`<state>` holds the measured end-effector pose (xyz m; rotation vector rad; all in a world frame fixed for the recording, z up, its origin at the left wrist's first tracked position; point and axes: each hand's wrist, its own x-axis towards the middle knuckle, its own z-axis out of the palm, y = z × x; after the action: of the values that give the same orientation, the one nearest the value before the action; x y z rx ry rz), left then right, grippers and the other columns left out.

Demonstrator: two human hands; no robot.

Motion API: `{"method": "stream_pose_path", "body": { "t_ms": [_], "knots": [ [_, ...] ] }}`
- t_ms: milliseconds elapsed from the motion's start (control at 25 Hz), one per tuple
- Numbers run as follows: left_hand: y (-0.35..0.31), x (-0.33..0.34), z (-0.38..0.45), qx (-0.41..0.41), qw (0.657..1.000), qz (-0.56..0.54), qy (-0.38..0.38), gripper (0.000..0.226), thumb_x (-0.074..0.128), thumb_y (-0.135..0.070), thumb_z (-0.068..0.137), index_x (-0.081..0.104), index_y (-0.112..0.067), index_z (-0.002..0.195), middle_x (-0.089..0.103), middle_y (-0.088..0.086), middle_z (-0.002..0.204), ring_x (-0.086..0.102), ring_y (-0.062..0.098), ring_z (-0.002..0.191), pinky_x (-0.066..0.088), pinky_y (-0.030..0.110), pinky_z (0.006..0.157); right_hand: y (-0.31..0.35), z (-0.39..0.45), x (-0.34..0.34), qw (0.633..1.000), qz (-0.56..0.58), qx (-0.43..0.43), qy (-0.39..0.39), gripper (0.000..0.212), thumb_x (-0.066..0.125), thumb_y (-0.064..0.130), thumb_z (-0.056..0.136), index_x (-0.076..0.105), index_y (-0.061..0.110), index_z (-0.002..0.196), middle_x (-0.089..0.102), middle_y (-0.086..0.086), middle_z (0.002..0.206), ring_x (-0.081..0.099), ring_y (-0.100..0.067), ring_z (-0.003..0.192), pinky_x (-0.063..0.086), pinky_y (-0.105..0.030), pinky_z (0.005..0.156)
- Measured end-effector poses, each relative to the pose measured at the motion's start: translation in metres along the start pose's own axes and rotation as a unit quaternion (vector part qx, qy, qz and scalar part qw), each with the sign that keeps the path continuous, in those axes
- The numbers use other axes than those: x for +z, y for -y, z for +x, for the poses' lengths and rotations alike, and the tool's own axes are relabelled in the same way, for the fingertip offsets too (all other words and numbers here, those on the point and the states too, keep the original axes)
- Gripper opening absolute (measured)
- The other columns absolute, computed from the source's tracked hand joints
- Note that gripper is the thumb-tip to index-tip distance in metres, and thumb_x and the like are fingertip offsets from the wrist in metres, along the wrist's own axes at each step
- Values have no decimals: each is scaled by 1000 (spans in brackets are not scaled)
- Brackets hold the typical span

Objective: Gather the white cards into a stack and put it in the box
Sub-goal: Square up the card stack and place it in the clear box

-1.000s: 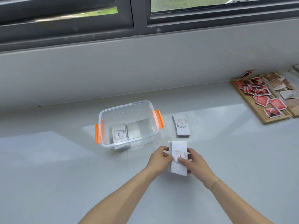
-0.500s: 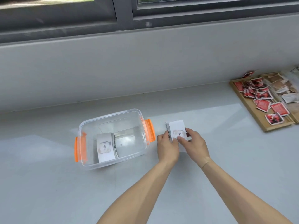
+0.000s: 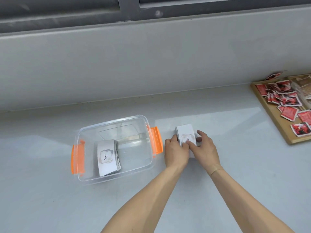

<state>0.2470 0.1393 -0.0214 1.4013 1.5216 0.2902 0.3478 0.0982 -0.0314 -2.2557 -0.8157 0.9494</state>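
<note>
**Both hands close on one stack of white cards beside the box**

The left hand (image 3: 175,153) curls its fingers (image 3: 184,146) against the near-left edge of a stack of white cards (image 3: 185,134) lying on the grey counter (image 3: 218,207). The right hand (image 3: 204,149) is half open: its thumb presses on the top card next to the left fingertips, while its fingers (image 3: 201,132) spread loosely over the stack's right edge. The stack sits between the two hands, touching both; whether it is lifted off the counter cannot be told.

Just left of the left hand stands one clear box (image 3: 94,178) with two orange latches (image 3: 156,140), one at each end. Inside it lies a second stack of white cards (image 3: 107,158), top card reading "love". That makes two stacks in all.

Well to the right of the right fingers, a wooden tray (image 3: 277,130) holds many red packets (image 3: 288,113), too jumbled to count.
</note>
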Motion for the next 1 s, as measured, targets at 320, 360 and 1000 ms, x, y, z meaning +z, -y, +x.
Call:
{"method": "stream_pose_path", "body": {
  "t_ms": [320, 360, 1000],
  "knots": [
    [-4, 1, 0, -80, 993, -80, -31, 20, 54, -8, 85, 67, -13, 99, 73, 5, 99, 65, 26, 87, 41, 26, 62, 12, 10, -3, 991, 54, 111, 44, 61, 75, 25, 78, 49, 5, 130, 61, -6, 109, 60, -30, 103, 51, -39, 85],
    [-3, 0, 0, -91, 991, -96, -22, 22, 55, -7, 85, 67, -13, 103, 73, 4, 102, 66, 26, 90, 43, 26, 64, 11, 10, -2, 987, 89, 120, 59, 55, 76, 21, 78, 54, 3, 126, 62, -10, 112, 61, -31, 105, 50, -38, 84],
    [88, -60, -100, -79, 970, -189, 128, 57, 75, -9, 74, 50, -24, 122, 69, 2, 114, 66, 7, 88, 48, 17, 69, -16, -114, 3, 992, 36, 31, 114, 41, 79, 11, 58, 59, 26, 92, 69, 2, 90, 65, -18, 78, 52, -34, 68]
  ]
}}
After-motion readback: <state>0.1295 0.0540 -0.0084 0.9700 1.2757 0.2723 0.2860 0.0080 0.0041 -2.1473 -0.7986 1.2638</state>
